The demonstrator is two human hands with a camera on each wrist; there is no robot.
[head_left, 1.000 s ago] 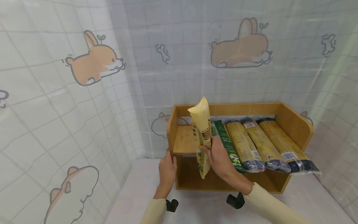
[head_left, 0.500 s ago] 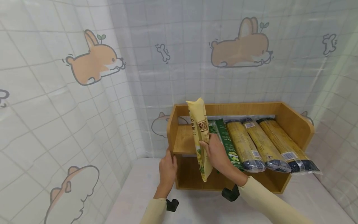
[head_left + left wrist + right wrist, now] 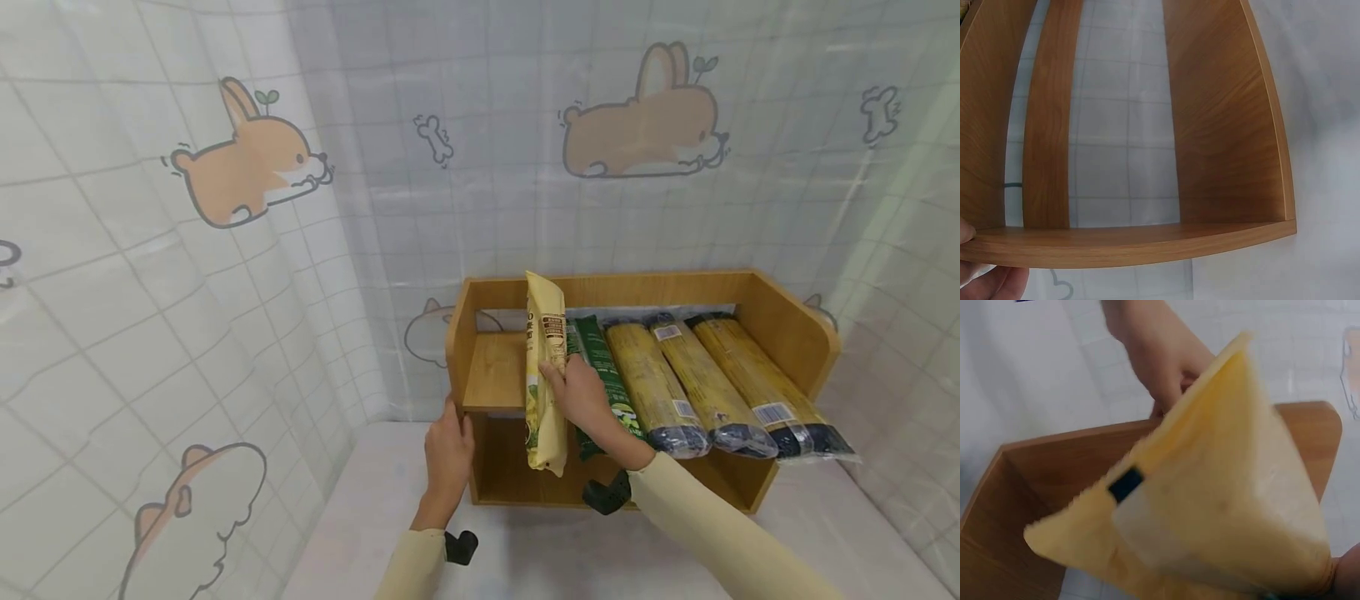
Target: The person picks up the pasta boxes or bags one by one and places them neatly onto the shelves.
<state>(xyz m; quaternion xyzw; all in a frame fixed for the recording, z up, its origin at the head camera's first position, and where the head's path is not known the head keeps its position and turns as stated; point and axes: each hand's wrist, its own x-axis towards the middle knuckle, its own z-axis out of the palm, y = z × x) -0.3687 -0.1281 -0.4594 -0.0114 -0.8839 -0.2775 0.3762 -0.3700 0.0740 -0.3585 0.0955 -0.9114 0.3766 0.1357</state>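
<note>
My right hand [image 3: 585, 396] grips a pale yellow pack of noodles [image 3: 542, 333] by its right side. The pack stands nearly upright in front of the wooden shelf's upper board, left of a green pack [image 3: 598, 354]. Up close in the right wrist view, the creased end of the noodle pack [image 3: 1229, 481] fills the middle. My left hand [image 3: 450, 446] holds the left side panel of the wooden shelf [image 3: 459, 354]. In the left wrist view, the fingers [image 3: 1010, 284] curl beneath the panel's edge and the thumb lies on its other face.
Several yellow packs with dark ends, such as the rightmost one [image 3: 757, 367], lie side by side on the upper board and overhang its front. Below is an open lower compartment [image 3: 510, 475]. The shelf stands on a white surface [image 3: 375, 483] against a patterned curtain [image 3: 480, 225].
My right hand has moved forward toward the shelf with the noodle pack. The pack's top has dropped slightly and the pack has turned a little. My left hand stays on the panel.
</note>
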